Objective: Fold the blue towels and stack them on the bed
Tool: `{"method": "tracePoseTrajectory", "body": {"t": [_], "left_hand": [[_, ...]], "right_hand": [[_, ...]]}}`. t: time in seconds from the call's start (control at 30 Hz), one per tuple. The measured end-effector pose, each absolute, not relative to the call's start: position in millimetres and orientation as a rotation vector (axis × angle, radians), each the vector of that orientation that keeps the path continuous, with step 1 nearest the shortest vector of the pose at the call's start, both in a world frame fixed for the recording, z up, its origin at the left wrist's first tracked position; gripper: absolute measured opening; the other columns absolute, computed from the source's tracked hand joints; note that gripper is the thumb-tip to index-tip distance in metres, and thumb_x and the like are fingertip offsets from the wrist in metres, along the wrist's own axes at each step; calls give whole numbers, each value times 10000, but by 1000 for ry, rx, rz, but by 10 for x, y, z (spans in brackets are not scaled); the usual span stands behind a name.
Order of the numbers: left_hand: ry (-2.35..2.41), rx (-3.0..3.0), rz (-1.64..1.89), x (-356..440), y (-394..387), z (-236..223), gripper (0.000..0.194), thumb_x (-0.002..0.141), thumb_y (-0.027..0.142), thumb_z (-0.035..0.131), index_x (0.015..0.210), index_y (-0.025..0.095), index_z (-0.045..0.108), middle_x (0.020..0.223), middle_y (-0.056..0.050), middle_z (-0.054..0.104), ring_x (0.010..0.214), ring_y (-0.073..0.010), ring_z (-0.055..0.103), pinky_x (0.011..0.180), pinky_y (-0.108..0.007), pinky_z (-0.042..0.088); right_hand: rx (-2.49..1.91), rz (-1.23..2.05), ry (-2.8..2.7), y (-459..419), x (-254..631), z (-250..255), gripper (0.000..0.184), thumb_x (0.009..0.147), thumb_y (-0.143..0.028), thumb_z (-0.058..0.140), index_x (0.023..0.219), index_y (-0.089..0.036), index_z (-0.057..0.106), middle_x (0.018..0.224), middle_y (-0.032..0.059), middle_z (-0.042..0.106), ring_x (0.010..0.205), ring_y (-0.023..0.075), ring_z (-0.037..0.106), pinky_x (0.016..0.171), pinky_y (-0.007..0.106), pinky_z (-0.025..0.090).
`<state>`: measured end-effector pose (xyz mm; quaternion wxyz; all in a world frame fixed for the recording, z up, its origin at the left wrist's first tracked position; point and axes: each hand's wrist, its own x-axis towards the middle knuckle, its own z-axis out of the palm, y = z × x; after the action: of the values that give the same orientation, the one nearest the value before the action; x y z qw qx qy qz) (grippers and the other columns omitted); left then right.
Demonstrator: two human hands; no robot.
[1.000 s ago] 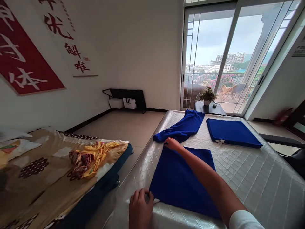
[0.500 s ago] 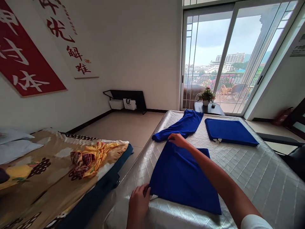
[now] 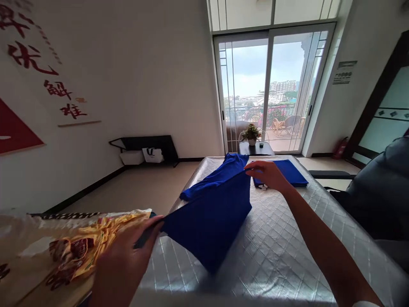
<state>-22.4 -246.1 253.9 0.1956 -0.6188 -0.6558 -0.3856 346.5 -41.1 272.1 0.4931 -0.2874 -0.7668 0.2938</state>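
One plain royal-blue folded cloth (image 3: 211, 217) hangs tilted over a silver quilted mattress (image 3: 281, 238), the fingers of the left hand (image 3: 128, 256) and right hand (image 3: 266, 175) each pinching an end of its taut upper edge. Beyond it on the mattress lie a rumpled royal-blue cloth (image 3: 209, 177) and, partly behind the right hand, a flat-folded royal-blue stack (image 3: 292, 170).

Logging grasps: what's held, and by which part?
The raised blue cloth, by its upper edge: left hand at the near end, right hand at the far end.
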Motion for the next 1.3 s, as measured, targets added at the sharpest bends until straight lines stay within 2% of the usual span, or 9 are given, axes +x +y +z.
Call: {"method": "tracePoseTrajectory", "body": {"t": [0.13, 0.3, 0.47, 0.57, 0.7, 0.77, 0.93, 1.1, 1.3], "left_hand": [[-1812, -1651, -1066, 27, -2572, 2982, 284, 936, 598, 562, 1023, 410, 756, 1001, 66, 796, 851, -235, 735, 776, -384, 587], [-1745, -1707, -1034, 226, -2490, 3125, 314, 959, 602, 526, 1072, 401, 739, 1046, 84, 790, 889, -207, 734, 742, -337, 584], [-1535, -1980, -1163, 524, -2345, 3179, 377, 935, 638, 534, 1003, 340, 755, 941, 59, 798, 833, -201, 751, 800, -344, 604], [-1489, -2206, -1228, 853, -2338, 3200, 332, 914, 608, 600, 1007, 327, 749, 884, 50, 792, 782, -187, 752, 776, -314, 615], [-1130, -2674, -1281, 1421, -2428, 3159, 132, 975, 308, 603, 1031, 271, 717, 925, 13, 765, 817, -139, 729, 773, -247, 600], [-880, -2897, -1243, 1692, -2474, 3118, 209, 979, 161, 552, 1095, 253, 700, 1003, -22, 744, 876, -126, 714, 787, -225, 587], [-785, -3035, -1380, 2052, -2441, 2999, 273, 979, 120, 541, 1182, 228, 688, 1045, -61, 721, 916, -132, 703, 835, -244, 584], [-1296, -2742, -1650, 1760, -2229, 2494, 148, 959, 225, 598, 1005, 233, 738, 943, -29, 745, 823, -139, 713, 775, -250, 585], [-2190, -2328, -1355, 1142, -2145, 1073, 201, 903, 304, 563, 889, 236, 752, 852, -35, 772, 715, -189, 720, 716, -295, 568]], "right_hand": [[-786, 626, -1785, -764, 3880, 2915, 298, 817, -506, 778, 980, -257, 796, 956, 30, 766, 774, 169, 654, 747, 333, 528], [-873, 537, -1700, -969, 4185, 2983, 344, 788, -547, 780, 949, -243, 792, 905, 28, 736, 673, 136, 584, 644, 295, 493], [-1066, 448, -1598, -1071, 4440, 2952, 417, 787, -584, 757, 989, -221, 787, 579, -51, 576, 504, 102, 483, 496, 244, 411], [-1129, 502, -1437, -1175, 4650, 2916, 465, 792, -585, 754, 1041, -192, 749, 534, -47, 602, 471, 122, 548, 457, 235, 434], [-1110, 424, -1153, -1309, 4938, 2902, 477, 762, -562, 787, 1062, -199, 708, 698, 19, 732, 623, 197, 704, 537, 286, 560], [-1107, 311, -1037, -1315, 5037, 2921, 434, 761, -528, 793, 1053, -221, 702, 780, 28, 754, 709, 217, 736, 609, 315, 594], [-1136, 131, -1060, -922, 4943, 2981, 361, 826, -482, 729, 1075, -224, 691, 919, 55, 768, 836, 227, 742, 764, 352, 583], [-1260, 253, -1493, -239, 4137, 2672, 217, 935, -337, 603, 1109, -235, 682, 963, 52, 768, 876, 213, 722, 834, 355, 540], [-1082, 527, -2401, -382, 3243, 1618, 262, 902, -142, 610, 1131, -233, 700, 1010, 15, 760, 967, 209, 698, 848, 282, 494]]}}
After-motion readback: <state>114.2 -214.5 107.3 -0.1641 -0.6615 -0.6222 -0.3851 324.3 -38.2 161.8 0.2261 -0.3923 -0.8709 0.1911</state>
